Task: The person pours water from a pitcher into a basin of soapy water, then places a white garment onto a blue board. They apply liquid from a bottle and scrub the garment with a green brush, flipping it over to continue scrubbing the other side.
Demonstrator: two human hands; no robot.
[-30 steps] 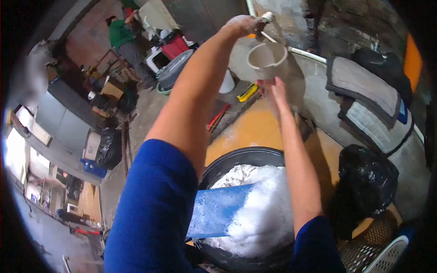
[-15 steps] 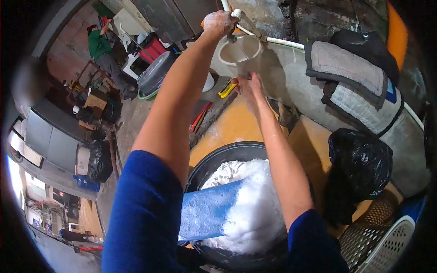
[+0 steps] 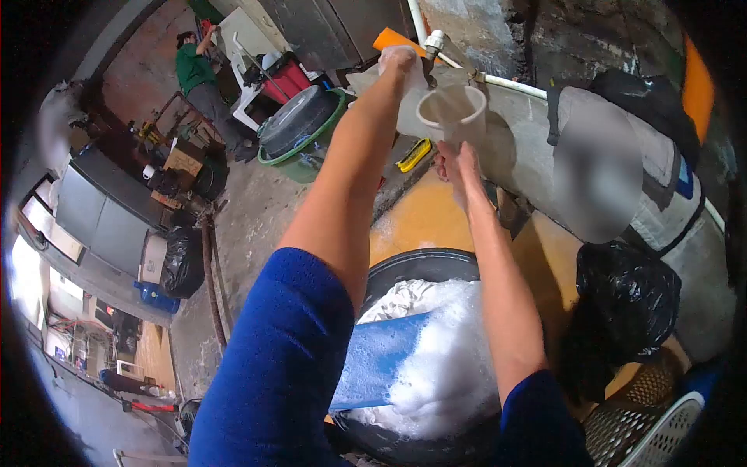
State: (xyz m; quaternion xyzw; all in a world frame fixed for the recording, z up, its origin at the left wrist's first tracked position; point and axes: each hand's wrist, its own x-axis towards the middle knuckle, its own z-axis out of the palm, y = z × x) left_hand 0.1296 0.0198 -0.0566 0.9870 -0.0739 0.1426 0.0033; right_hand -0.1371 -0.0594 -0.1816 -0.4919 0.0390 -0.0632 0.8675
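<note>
My left hand [image 3: 401,62], wet with suds, is stretched out just left of the white pipe fitting [image 3: 434,43]; its fingers are blurred and partly hidden. Below the fitting, a translucent white plastic pail [image 3: 473,128] is tilted so its mouth faces me. My right hand [image 3: 461,163] is closed on the near side of this pail. Under my forearms stands a black tub [image 3: 424,261] with white cloth [image 3: 405,300] and thick foam [image 3: 451,358] in it. A blue board [image 3: 381,362], covered in suds, leans in the tub.
A yellow brush [image 3: 414,155] lies on the ledge. Grey cloths [image 3: 661,210] hang over the low wall at right, above a black plastic bag [image 3: 626,296] and a perforated basket [image 3: 665,436]. A green basin [image 3: 331,128] holds a dark tub. A person in green [image 3: 194,70] stands at far left.
My left hand has come off the pipe fitting and sits lower left of it. My right hand stays at the pail. The whole view has shifted, moving things rightward.
</note>
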